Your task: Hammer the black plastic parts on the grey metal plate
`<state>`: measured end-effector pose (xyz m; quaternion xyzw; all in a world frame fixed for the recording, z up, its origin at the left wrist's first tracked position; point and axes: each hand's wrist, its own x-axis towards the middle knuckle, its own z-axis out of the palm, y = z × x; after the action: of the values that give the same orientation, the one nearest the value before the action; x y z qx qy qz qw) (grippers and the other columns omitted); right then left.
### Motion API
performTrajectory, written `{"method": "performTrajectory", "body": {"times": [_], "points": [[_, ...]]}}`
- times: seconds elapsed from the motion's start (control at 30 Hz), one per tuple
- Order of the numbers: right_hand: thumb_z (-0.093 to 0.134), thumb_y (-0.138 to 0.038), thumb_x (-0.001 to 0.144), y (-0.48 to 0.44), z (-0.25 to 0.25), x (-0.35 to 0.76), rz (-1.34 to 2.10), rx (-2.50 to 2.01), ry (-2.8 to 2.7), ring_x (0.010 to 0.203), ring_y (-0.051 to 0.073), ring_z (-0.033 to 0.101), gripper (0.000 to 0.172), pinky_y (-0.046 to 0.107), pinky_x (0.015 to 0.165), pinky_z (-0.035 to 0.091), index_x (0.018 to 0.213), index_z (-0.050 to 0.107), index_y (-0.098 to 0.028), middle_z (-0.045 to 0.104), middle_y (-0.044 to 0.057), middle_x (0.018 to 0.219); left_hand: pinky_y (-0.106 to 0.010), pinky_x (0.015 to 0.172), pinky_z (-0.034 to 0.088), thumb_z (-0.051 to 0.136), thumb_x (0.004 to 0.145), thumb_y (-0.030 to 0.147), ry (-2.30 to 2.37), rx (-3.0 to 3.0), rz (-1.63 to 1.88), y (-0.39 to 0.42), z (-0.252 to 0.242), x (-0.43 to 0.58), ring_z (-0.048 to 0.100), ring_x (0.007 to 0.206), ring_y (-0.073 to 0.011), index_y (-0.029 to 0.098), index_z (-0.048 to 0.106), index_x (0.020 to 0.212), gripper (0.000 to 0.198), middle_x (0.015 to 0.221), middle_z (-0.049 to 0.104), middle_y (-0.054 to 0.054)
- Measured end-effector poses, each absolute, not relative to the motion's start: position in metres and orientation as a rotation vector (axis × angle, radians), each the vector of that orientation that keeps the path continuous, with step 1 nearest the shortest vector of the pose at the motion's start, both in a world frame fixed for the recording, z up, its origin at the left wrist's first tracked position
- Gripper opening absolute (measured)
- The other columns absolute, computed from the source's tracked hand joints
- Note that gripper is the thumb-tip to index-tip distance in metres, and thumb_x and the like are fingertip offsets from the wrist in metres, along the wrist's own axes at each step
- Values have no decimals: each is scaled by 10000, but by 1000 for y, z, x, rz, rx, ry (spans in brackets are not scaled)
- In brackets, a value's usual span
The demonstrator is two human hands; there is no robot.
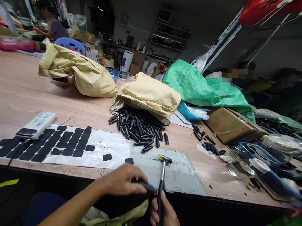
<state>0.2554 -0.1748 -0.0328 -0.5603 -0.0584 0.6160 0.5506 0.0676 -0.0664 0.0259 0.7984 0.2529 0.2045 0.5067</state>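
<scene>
My right hand (169,217) is wrapped around the black grip of a small mallet (163,172), whose head has one yellow face and one black face. The mallet stands with its head up, over the grey sheet (189,179). Close beside its handle, my left hand (125,181) pinches a blurred black cylindrical part (148,187) pointing toward the right hand. Behind the hands lies a heap of black cylindrical parts (139,127) at the mouth of a cream sack (149,92). Black square stickers (71,143) cover much of a white sheet (117,143) to the left.
A white electronic device (37,124) with a cable and a thin metal tool (66,121) lie at left. Further back are another cream sack (83,74) and a green sack (204,87). A cardboard box (233,125) and clear jar (280,149) stand right. Other people sit beyond.
</scene>
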Motion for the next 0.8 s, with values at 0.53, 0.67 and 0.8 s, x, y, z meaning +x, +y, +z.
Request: {"method": "performTrajectory", "body": {"times": [0.53, 0.67, 0.8], "points": [[751, -635, 646, -173, -36, 254, 1458, -1286, -148, 360, 28, 334, 540, 169, 350, 227, 884, 577, -183, 472, -90, 525, -406, 937, 440, 652, 727, 366, 1228, 1848, -109, -135, -53, 33, 589, 1110, -325, 260, 643, 1200, 485, 1156, 671, -96], [752, -647, 632, -174, -36, 253, 1457, -1296, -154, 353, 28, 333, 553, 167, 347, 224, 875, 574, -183, 467, -93, 511, -267, 701, 459, 629, 781, 355, 826, 1911, 95, -116, -1, 68, 633, 787, -194, 278, 716, 983, 233, 855, 705, 7], [753, -655, 625, -174, -39, 254, 1455, -1301, -175, 343, 29, 328, 567, 172, 342, 229, 879, 574, -182, 476, -94, 509, -282, 737, 452, 585, 865, 353, 1097, 2048, 530, -69, 17, 111, 605, 805, -181, 213, 662, 1030, 230, 902, 673, -25]]}}
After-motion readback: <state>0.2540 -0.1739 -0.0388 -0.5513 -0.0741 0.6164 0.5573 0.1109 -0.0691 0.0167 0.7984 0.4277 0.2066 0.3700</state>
